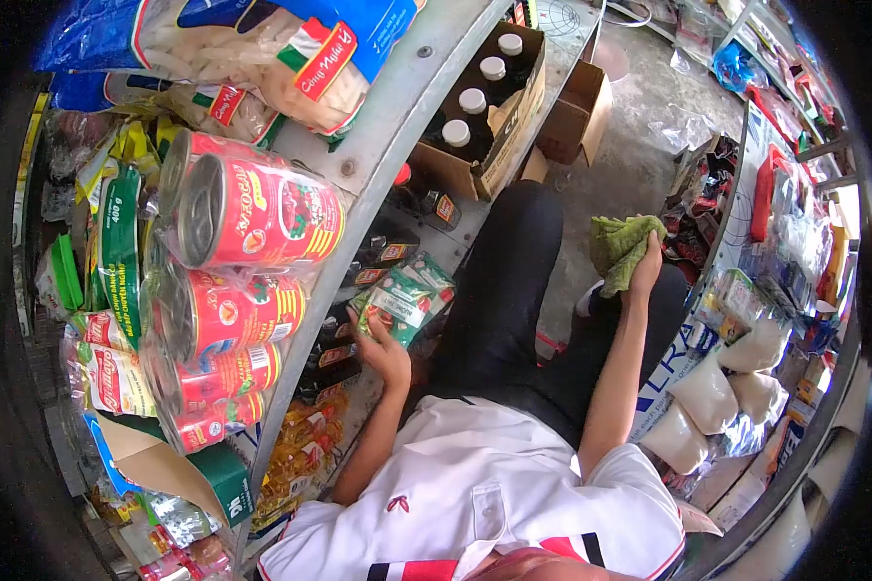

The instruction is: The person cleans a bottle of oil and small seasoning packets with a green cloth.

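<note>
My left hand (386,354) is wrapped round the near edge of a green-and-white packet (407,298) with red pictures on it, beside the lower shelf. Over by my right knee, my right hand (646,264) grips a crumpled green cloth (620,249) that hangs down from the fingers. Dark bottles with orange labels (383,248) lie behind and beside the packet, partly hidden by the shelf edge.
Red cans (266,211) in plastic wrap stand on the left shelf (397,107). A cardboard box (494,174) holds several white-capped bottles. Oil bottles (305,445) sit below left. White bags (704,395) and packets line the right shelf. Grey floor (639,126) shows ahead.
</note>
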A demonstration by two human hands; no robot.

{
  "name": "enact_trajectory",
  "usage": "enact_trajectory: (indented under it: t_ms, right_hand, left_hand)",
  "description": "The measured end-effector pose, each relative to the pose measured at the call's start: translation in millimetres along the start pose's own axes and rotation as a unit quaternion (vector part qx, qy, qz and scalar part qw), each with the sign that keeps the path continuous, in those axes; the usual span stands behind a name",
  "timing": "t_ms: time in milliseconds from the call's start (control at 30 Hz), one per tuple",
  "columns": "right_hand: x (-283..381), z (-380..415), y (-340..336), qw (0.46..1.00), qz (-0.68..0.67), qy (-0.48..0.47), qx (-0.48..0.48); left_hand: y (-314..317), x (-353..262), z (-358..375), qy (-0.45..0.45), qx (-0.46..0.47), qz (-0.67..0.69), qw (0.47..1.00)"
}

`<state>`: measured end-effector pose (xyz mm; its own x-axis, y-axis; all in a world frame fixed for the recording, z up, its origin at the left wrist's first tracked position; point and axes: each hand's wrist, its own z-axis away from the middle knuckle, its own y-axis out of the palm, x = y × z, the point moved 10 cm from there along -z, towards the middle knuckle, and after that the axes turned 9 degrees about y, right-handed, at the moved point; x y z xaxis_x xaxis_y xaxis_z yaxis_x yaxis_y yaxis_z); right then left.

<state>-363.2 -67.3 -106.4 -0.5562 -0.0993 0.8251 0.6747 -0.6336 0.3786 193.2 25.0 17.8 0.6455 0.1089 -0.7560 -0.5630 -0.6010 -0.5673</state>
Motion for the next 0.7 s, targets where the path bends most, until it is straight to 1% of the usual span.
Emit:
enact_trajectory:
  t_ms: [33, 67, 100, 167, 300, 367, 500, 567, 600, 633, 700]
  right_hand:
    - [-4.7, -3.4, -3.3, 1.0, 0.001, 0.001, 0.0]
    - [-6.4, -6.6, -7.0, 0.999, 0.034, -0.01, -0.013]
    - [-2.1, -3.9, -5.8, 0.997, 0.067, -0.021, -0.027]
    - [-0.3, 2.6, -1.4, 0.998, 0.048, -0.013, -0.028]
    - [3.3, 7.3, -0.3, 0.999, 0.022, -0.015, -0.029]
    - [1.6, 6.4, -1.8, 0.999, 0.032, -0.012, -0.033]
    - [-4.1, 1.2, -9.2, 0.997, 0.065, -0.014, -0.04]
    - [-6.5, -0.8, -10.6, 0.998, 0.06, -0.014, -0.033]
    - [-3.8, 1.4, -8.0, 0.998, 0.055, -0.014, -0.025]
    - [-0.6, 4.1, -7.3, 0.998, 0.055, -0.015, -0.027]
    - [-2.7, 9.5, 3.3, 0.996, -0.075, 0.036, 0.011]
  left_hand:
    - [0.9, -6.5, -0.2, 0.025, 0.013, -0.036, 0.999]
    - [2.9, -12.0, -0.4, 0.051, 0.026, -0.072, 0.996]
    - [3.3, -10.8, 0.4, 0.051, 0.028, -0.072, 0.996]
    - [6.5, -10.4, 2.6, 0.064, 0.032, -0.066, 0.995]
    - [4.1, -37.7, 7.3, 0.09, 0.03, -0.059, 0.994]
    - [4.3, -46.6, 9.5, 0.105, 0.033, -0.039, 0.993]
    - [7.4, -47.2, 9.3, 0.104, 0.054, -0.018, 0.993]
    - [2.7, -53.9, 8.8, 0.097, 0.019, 0.027, 0.995]
    - [2.6, -53.4, 8.8, 0.098, 0.021, 0.028, 0.995]
    - [2.1, -57.1, 8.7, 0.123, 0.029, 0.014, 0.992]
    - [1.4, -74.3, 9.3, 0.179, 0.042, -0.017, 0.983]
